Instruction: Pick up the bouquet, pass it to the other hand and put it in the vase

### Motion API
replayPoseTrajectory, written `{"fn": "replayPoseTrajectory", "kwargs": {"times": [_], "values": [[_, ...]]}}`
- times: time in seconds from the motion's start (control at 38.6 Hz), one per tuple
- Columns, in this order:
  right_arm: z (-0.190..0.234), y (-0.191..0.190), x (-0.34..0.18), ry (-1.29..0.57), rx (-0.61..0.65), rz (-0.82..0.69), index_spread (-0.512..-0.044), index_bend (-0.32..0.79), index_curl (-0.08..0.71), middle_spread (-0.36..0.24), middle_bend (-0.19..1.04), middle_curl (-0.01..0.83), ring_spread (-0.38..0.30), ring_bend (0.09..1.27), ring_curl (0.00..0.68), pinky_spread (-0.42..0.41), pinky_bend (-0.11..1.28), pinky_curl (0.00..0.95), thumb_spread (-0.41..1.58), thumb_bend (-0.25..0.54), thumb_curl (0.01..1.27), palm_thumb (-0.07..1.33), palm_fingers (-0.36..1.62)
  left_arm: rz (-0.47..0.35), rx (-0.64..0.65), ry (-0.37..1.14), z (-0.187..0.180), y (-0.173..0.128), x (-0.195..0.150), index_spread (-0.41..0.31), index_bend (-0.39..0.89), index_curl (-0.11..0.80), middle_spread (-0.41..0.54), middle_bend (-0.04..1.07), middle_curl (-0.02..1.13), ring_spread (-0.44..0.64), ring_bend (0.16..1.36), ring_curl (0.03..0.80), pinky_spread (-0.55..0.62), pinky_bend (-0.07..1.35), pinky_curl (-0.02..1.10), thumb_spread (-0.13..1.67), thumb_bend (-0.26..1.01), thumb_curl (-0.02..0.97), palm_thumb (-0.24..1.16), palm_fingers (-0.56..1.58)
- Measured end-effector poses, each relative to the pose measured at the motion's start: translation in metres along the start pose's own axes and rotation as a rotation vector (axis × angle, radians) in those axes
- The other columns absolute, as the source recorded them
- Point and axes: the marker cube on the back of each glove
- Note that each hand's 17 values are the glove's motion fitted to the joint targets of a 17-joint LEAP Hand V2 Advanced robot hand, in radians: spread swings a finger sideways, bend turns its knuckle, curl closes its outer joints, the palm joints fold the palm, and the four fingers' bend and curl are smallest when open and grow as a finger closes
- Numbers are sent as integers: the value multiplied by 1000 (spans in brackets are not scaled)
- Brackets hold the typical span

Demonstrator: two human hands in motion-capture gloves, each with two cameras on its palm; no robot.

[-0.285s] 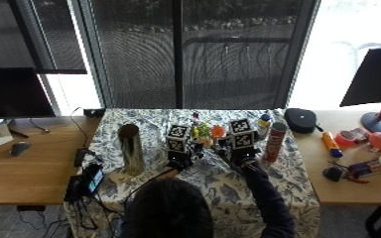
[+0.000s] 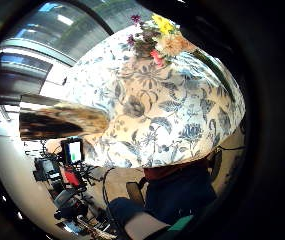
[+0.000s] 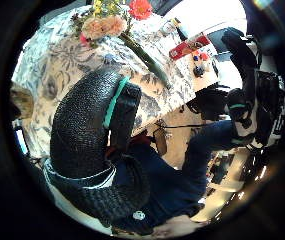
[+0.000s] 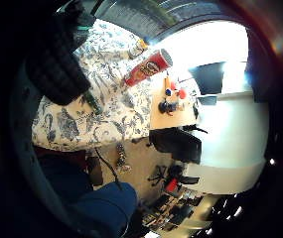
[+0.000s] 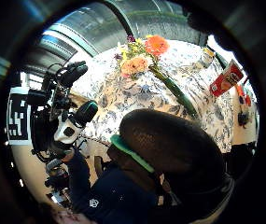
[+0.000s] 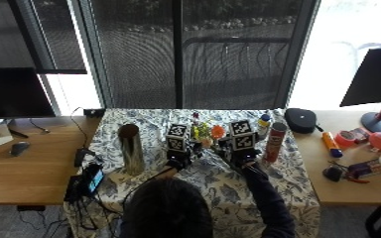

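Both hands sit low over the floral tablecloth (image 6: pixel 270 178), left hand (image 6: pixel 177 157) and right hand (image 6: pixel 242 153) flanking the bouquet (image 6: pixel 207 133). Neither touches it in any view. Left thumb side palm view shows a curled gloved finger (image 3: pixel 84 117) with nothing inside it; whether that hand counts as relaxed or clenched, cannot tell. Right hand: a dark fingertip (image 5: pixel 170 149) fills its thumb side view, grasping nothing visible; finger state cannot tell.

Bouquet lies flat on the cloth between the hands, at the far side of the table. Mixed blooms: an orange flower (image 5: pixel 156 45), peach-pink ones (image 5: pixel 133 65), small yellow (image 2: pixel 163 23) and dark purple bits, all on a green stem bundle (image 5: pixel 177 95).

Long axis runs roughly away from the person, flower heads at the far end toward the window, stems toward the person's side and slanted to the right hand's side.

Metallic vase (image 6: pixel 131 148) stands upright on the cloth, well left of the left hand, apart from the bouquet. Red chip can (image 6: pixel 274 142) upright just right of the right hand.

Against the earlier outside frame: hands, bouquet, vase in the same places, no visible shift.
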Motion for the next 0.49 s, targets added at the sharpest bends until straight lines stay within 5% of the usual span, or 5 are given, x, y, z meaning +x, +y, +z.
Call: {"fn": "replayPoseTrajectory", "kwargs": {"times": [0.49], "values": [[18,-20,-15,-70,-57,-27,-347,75,140,-34,291,280,10,486,256,167,465,291,1109,27,183,301,419,-13,-21,42,7,9,-18,-66,166,254,159,166,218,188,570,262,259,368,273,1170,7,186,194,354]]}}
